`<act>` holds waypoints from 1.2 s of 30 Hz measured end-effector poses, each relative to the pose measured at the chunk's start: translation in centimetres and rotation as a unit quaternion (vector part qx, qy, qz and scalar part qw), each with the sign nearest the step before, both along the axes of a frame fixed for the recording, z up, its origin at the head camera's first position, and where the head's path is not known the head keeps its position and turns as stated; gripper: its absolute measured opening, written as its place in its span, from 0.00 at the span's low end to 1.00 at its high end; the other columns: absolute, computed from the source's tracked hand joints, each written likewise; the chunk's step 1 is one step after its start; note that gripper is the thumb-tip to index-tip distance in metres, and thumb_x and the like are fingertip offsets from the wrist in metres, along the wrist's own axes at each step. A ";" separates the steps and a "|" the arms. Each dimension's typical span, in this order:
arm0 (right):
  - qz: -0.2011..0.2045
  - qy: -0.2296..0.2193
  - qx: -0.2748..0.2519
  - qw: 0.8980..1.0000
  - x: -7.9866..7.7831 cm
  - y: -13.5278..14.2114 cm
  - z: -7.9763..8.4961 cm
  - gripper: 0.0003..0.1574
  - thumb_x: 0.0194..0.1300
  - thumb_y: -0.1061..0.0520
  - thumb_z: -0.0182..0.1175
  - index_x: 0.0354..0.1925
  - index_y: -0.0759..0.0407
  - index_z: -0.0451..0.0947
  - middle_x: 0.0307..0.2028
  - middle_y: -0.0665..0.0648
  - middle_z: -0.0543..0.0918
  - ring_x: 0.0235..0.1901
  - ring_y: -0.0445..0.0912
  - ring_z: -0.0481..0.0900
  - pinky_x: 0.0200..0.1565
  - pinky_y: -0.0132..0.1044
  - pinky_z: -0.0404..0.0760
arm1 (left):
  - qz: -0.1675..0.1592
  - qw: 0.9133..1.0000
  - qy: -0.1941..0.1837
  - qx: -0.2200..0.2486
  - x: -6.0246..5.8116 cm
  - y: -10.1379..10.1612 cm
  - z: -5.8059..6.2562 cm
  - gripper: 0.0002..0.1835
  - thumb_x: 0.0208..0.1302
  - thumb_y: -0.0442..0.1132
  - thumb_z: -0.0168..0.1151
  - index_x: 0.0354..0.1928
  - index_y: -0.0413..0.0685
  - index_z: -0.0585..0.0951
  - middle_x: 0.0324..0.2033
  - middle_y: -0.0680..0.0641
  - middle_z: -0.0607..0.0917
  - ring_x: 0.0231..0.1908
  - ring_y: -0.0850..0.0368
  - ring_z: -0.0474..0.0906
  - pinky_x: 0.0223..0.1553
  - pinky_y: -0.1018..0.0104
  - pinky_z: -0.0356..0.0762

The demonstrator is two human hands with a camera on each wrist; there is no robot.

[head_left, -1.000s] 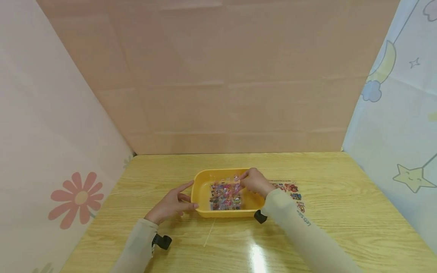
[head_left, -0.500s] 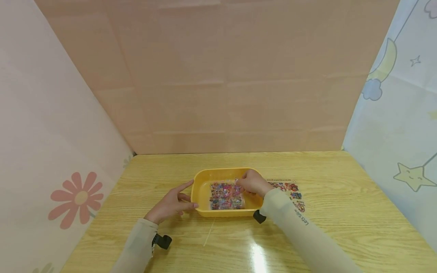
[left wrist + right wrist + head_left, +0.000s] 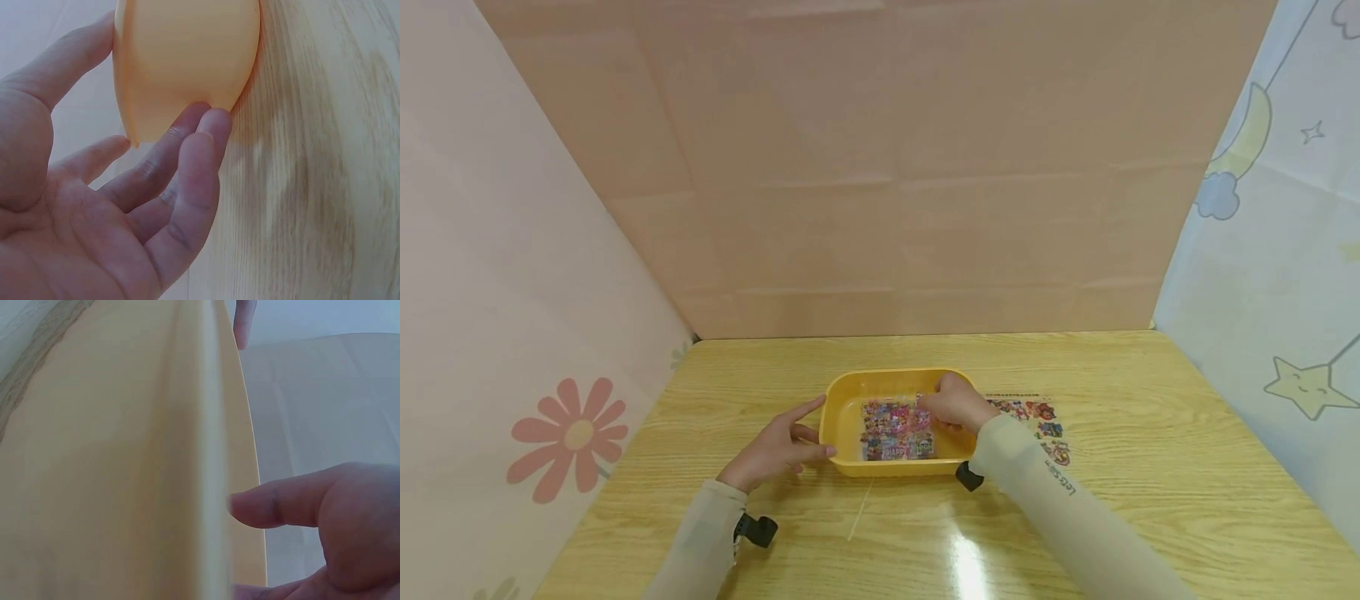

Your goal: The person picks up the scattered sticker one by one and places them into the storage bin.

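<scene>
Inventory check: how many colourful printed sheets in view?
At least 2: one sheet inside the yellow tray, at the right hand; another sheet on the table, partly hidden by the right sleeve. More may be stacked.

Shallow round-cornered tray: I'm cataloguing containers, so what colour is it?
The shallow round-cornered tray is plain warm yellow, seen best in the head view.

Wood-grained table (image 3: 1150, 450) before a peach backdrop (image 3: 880, 167), flower-printed panel (image 3: 497, 267) left, star-and-moon panel (image 3: 1270, 258) right.
</scene>
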State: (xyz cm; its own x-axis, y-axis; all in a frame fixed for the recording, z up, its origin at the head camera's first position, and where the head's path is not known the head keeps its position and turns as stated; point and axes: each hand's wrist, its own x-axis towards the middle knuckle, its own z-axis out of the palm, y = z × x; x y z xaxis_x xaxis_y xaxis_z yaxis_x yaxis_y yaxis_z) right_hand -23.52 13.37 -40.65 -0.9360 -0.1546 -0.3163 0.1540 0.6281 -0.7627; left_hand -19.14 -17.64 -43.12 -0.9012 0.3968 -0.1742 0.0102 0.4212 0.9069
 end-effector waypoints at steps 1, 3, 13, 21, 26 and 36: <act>-0.001 0.000 0.001 1.000 0.0 0.0 0.0 0.34 0.71 0.53 0.60 0.10 0.50 0.59 0.09 0.50 0.61 0.11 0.42 0.54 0.20 0.37 0.63 | 0.000 1.000 -0.001 0.000 0.0 0.0 0.0 0.50 0.60 0.47 0.74 0.79 0.55 0.55 0.44 0.42 0.86 0.33 0.46 0.81 0.26 0.57 0.80; -0.001 0.001 0.002 1.000 0.0 0.0 -0.1 0.34 0.71 0.52 0.61 0.10 0.51 0.60 0.09 0.50 0.62 0.11 0.42 0.55 0.20 0.37 0.64 | 0.000 1.000 -0.002 -0.002 0.0 0.0 0.1 0.50 0.61 0.47 0.73 0.80 0.54 0.55 0.44 0.41 0.85 0.33 0.46 0.81 0.25 0.58 0.79; -0.003 0.006 0.000 1.000 0.2 0.0 0.0 0.27 0.71 0.51 0.60 0.17 0.55 0.64 0.11 0.50 0.61 0.12 0.43 0.55 0.20 0.37 0.63 | -0.002 1.000 -0.001 -0.003 0.1 0.0 0.5 0.49 0.62 0.46 0.72 0.80 0.54 0.54 0.47 0.39 0.84 0.35 0.46 0.81 0.26 0.57 0.78; -0.002 -0.002 -0.018 1.000 0.3 0.4 0.0 0.42 0.70 0.51 0.59 0.73 0.69 0.58 0.17 0.53 0.70 0.15 0.43 0.60 0.23 0.38 0.67 | 0.006 1.000 -0.003 -0.010 0.1 0.1 0.3 0.49 0.61 0.47 0.73 0.79 0.56 0.55 0.46 0.40 0.84 0.35 0.46 0.81 0.27 0.57 0.79; 0.004 0.005 -0.068 0.998 0.2 1.6 -0.1 0.38 0.71 0.50 0.60 0.71 0.66 0.62 0.43 0.63 0.82 0.26 0.50 0.76 0.29 0.41 0.76 | 0.005 1.000 -0.004 -0.009 0.2 0.1 0.1 0.50 0.61 0.47 0.73 0.79 0.54 0.55 0.46 0.40 0.84 0.34 0.47 0.81 0.27 0.57 0.80; -0.038 0.086 -0.119 0.988 -0.6 6.3 0.4 0.30 0.75 0.45 0.57 0.65 0.61 0.72 0.54 0.68 0.77 0.26 0.50 0.71 0.26 0.41 0.74 | 0.000 1.000 0.001 -0.003 0.0 0.0 0.1 0.50 0.61 0.47 0.73 0.79 0.54 0.55 0.45 0.41 0.86 0.30 0.48 0.80 0.27 0.54 0.80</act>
State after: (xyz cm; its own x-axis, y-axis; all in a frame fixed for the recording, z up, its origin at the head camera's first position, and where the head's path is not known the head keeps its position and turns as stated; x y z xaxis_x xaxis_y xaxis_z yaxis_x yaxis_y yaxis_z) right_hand -24.08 19.71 -40.28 -0.9846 -0.1324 -0.1145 0.0492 0.4188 -0.9068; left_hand -19.11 -17.59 -43.07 -0.9020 0.3949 -0.1745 0.0116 0.4262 0.9045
